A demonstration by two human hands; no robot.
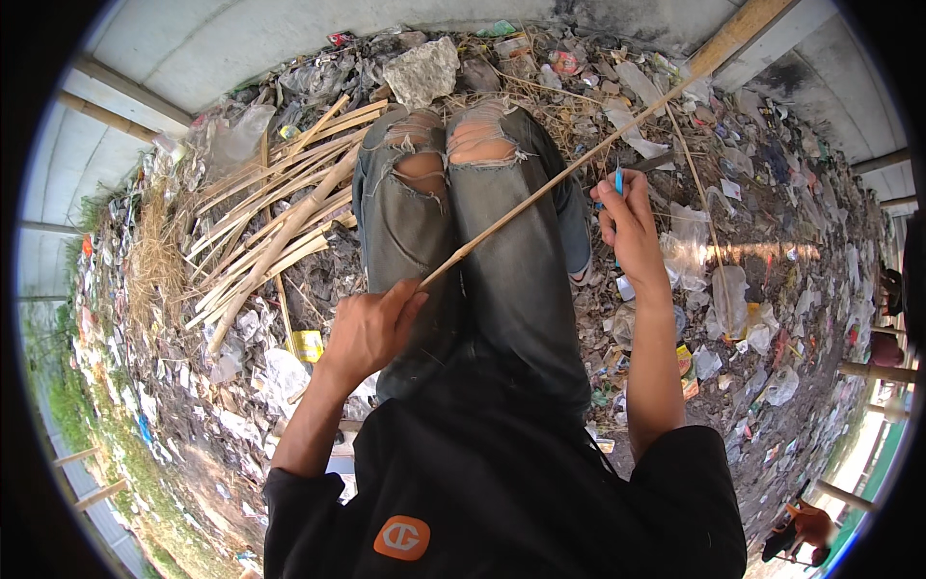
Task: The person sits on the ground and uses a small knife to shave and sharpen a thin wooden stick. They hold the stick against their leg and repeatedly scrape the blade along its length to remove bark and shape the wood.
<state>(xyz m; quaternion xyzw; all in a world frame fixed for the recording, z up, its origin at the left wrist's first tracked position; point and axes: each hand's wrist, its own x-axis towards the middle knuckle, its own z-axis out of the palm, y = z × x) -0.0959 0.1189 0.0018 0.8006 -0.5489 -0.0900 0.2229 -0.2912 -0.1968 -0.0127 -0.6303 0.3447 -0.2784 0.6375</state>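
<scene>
Bamboo, a long thin strip [559, 174], runs slantwise over the person's torn grey jeans [502, 251], near end low at the left, far end high toward the right. The left hand [371, 328] pinches that near end to steady it; the right hand [627, 227], well apart, grips a blue-handled knife [618, 183] against the strip, likely for paring.
</scene>
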